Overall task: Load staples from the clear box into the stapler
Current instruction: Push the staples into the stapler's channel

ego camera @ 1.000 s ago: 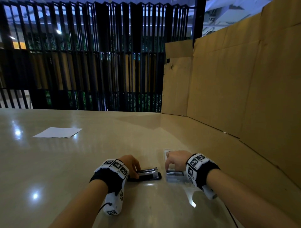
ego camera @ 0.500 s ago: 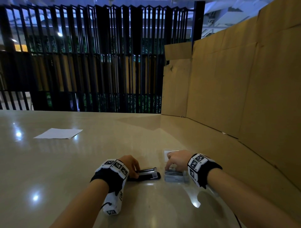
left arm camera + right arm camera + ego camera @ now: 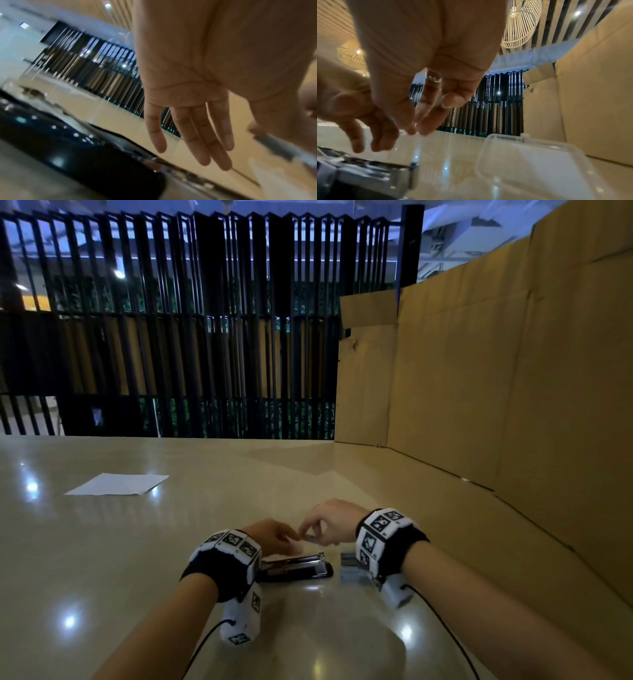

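The black stapler lies open on the table, its metal channel facing up; in the left wrist view the stapler fills the lower left. My right hand hovers just above its front end and pinches a short grey staple strip between thumb and fingers; the strip also shows blurred at the right edge of the left wrist view. My left hand floats over the stapler's rear with fingers straight, holding nothing. The clear box sits right of the stapler, partly behind my right wristband, its lid open.
A white sheet of paper lies far left on the glossy beige table. A tall cardboard wall runs along the right side. A black slatted fence stands behind the table's far edge.
My right hand has come up out of the clear box and moved left over the stapler with a staple strip. My left hand has lifted off the stapler and straightened its fingers.
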Demonstrator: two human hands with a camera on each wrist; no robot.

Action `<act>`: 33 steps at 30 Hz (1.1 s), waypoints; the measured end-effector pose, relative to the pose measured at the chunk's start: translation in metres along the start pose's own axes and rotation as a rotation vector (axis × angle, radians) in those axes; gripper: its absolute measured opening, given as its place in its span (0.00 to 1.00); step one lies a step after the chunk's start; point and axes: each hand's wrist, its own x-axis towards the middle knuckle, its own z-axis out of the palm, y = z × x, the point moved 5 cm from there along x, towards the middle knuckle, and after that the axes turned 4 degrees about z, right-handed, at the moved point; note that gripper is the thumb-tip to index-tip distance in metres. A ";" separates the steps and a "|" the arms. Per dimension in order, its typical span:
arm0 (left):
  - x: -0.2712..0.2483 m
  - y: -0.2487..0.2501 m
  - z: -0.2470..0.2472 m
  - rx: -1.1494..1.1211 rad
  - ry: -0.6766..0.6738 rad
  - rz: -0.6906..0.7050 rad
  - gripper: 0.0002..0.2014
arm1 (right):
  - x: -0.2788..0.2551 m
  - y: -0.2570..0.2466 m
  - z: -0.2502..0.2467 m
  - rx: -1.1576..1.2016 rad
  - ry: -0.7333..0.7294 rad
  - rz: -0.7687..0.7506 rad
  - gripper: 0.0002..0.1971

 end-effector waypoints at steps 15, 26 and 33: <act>0.004 -0.005 -0.003 -0.246 0.169 -0.065 0.17 | 0.019 -0.010 0.015 0.373 0.005 0.115 0.21; -0.001 -0.009 0.012 0.209 0.006 -0.065 0.21 | 0.023 -0.008 0.034 0.051 -0.013 0.207 0.15; 0.000 -0.010 0.011 0.202 0.019 -0.028 0.19 | 0.020 -0.010 0.033 0.057 -0.072 0.181 0.13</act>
